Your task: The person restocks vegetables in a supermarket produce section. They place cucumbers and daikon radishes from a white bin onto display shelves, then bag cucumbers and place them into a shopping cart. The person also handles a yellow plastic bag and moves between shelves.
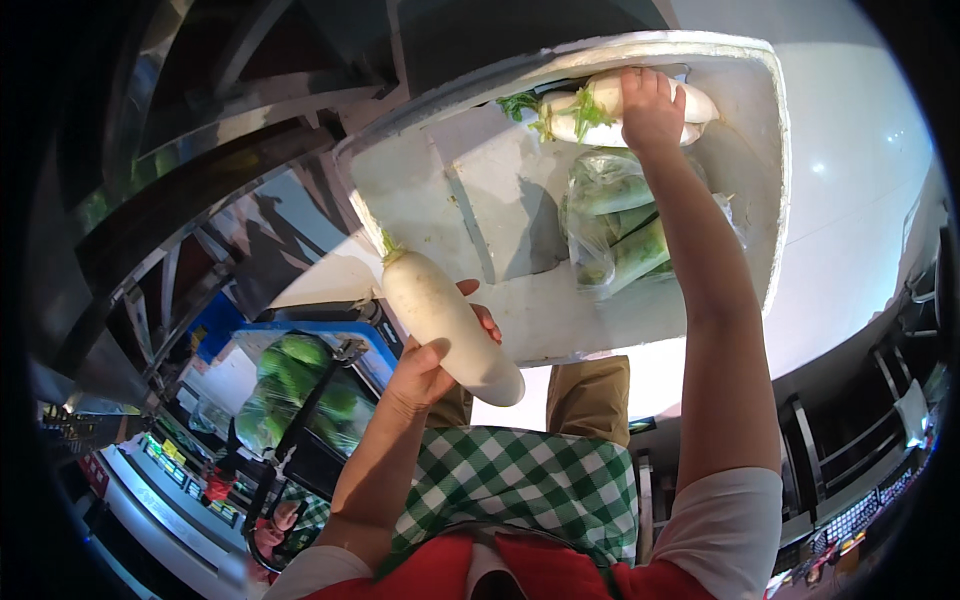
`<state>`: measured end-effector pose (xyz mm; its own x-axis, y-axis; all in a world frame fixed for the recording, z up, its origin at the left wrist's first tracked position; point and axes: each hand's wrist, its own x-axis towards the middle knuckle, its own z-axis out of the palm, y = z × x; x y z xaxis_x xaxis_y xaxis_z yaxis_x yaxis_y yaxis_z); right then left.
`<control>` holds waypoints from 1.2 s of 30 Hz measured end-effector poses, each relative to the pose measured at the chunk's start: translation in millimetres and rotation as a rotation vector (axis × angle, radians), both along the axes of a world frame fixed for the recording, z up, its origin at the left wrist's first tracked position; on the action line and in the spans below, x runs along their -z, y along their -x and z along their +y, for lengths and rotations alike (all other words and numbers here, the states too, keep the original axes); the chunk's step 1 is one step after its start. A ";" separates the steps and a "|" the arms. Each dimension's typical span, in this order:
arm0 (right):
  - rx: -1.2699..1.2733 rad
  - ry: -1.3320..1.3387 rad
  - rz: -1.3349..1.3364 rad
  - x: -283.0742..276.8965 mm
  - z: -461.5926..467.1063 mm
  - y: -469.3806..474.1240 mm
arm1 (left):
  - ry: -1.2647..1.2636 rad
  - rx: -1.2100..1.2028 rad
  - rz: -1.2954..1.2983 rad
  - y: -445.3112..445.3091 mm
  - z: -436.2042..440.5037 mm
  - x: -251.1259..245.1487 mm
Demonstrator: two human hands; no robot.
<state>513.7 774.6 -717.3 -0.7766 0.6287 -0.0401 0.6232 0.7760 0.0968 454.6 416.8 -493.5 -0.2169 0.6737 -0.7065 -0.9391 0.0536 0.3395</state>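
A large white daikon radish [442, 315] with a trimmed green top lies across the palm of my left hand [431, 367], tilted over the near left edge of a white foam box [405, 187]. My right hand [651, 109] reaches to the far right of that box and rests on several white daikon radishes [577, 116] lying side by side, leafy stubs to the left. Its palm side is hidden, so whether it grips one I cannot tell. Nearer me in the box sits a clear plastic bag [611, 217] of pale green vegetables.
At the left stands a blue-rimmed crate [367, 330] holding plastic-wrapped green vegetables [300, 375], with a black cart handle [300, 420] beside it. Metal racking [225, 255] runs along the upper left. Metal-framed chairs or racks [825, 442] stand at the right.
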 end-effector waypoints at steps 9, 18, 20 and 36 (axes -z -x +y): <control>-0.331 0.383 0.372 -121.9 -3.5 -28.6 | -0.172 -0.027 0.150 12.7 2.3 9.9; -0.247 1.294 0.299 -251.8 -142.7 -19.4 | 0.018 0.025 -0.109 33.2 -34.0 -24.9; -0.338 1.257 0.217 -256.0 -145.4 -14.8 | -0.091 -0.105 -0.213 33.7 -49.3 -22.6; -0.306 -0.072 0.213 23.8 -55.9 8.4 | -0.328 -0.241 -0.347 22.7 -76.8 -61.8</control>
<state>505.3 718.7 -741.1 -0.9151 0.3616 0.1782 0.3756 0.9254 0.0512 431.9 340.0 -431.7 -0.1837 0.8313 -0.5246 -0.9717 -0.2342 -0.0310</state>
